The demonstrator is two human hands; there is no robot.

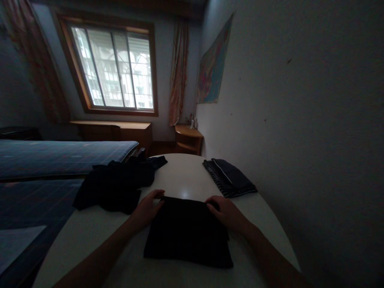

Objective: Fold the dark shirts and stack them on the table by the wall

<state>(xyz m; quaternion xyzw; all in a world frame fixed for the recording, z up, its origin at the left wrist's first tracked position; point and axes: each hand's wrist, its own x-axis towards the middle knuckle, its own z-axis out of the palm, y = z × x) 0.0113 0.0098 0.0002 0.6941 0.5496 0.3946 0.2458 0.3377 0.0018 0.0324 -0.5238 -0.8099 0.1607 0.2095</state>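
Black folded cloth [187,234], one, its far corners pinched by two hands [148,209] [225,212]; two dark cloths [115,184] [232,176] nearby.

Black cloth [187,234], folded, on pale table [183,174]

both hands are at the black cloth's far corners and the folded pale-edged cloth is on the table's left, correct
No: the head view shows the folded pale-edged cloth on the right of the table. The left hand and right hand are at the far corners of the black cloth.
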